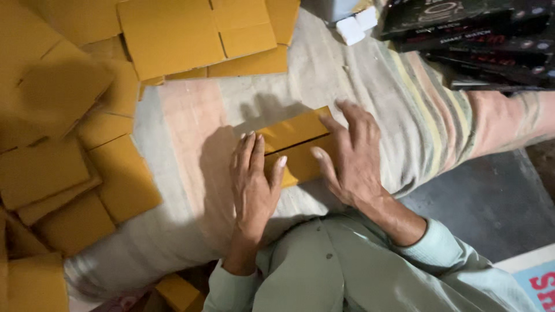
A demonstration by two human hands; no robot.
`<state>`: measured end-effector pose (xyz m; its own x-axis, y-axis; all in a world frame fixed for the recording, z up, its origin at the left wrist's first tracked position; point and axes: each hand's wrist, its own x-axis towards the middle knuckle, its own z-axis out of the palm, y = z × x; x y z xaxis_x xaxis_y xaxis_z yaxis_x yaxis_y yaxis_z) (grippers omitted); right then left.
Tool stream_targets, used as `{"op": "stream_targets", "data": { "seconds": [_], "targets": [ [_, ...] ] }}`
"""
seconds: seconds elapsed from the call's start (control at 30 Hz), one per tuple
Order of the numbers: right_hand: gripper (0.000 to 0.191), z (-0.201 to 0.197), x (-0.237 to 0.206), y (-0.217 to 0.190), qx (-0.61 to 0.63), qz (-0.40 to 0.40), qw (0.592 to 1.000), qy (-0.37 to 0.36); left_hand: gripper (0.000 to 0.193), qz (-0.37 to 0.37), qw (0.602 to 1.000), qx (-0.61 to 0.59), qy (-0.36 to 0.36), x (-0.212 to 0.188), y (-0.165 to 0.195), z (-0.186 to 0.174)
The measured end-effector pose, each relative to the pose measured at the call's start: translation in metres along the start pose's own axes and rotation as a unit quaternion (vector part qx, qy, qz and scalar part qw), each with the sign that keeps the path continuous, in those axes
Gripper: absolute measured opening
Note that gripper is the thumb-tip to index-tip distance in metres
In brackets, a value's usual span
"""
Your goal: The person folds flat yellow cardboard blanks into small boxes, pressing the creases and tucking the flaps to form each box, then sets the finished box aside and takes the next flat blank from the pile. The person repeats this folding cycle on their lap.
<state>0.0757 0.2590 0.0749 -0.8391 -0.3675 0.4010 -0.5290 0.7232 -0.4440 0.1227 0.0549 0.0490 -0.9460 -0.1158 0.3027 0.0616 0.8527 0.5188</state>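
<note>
Both flat palms, left hand (254, 185) and right hand (352, 159), press a small yellow cardboard box (295, 144), its flaps nearly shut. Neither grip clamps it. Many flat yellow cardboard blanks (75, 173) lie unfolded beside it on the striped cloth (404, 104).

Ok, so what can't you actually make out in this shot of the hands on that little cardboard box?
Head view only:
- Small yellow box: its right part is hidden under the right hand, its near-left edge under the left hand.
- Flat cardboard pile: blurred and cut off by the left edge.
- Dark packages: cut off by the top and right edges.
- White blocks: too small to identify.
</note>
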Motion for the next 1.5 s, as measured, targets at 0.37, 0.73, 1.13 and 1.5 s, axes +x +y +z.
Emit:
{"op": "stream_targets", "data": {
  "seconds": [0.37,0.73,1.13,1.5],
  "targets": [
    [0.067,0.018,0.034,0.018,0.053,0.064,0.991,-0.104,0.050,-0.019,0.971,-0.231,0.054,0.008,-0.024,0.009],
    [0.078,0.101,0.057,-0.015,-0.090,-0.078,0.975,-0.188,0.079,-0.076,0.971,-0.225,0.021,-0.008,-0.032,0.057],
    [0.074,0.071,0.075,0.058,-0.101,-0.026,0.984,-0.146,0.076,-0.103,0.976,-0.178,-0.076,0.012,-0.029,0.038],
    [0.061,0.077,0.059,0.031,-0.135,0.044,0.977,-0.160,0.039,-0.100,0.978,0.127,-0.135,0.065,0.015,0.053]
  ]
}}
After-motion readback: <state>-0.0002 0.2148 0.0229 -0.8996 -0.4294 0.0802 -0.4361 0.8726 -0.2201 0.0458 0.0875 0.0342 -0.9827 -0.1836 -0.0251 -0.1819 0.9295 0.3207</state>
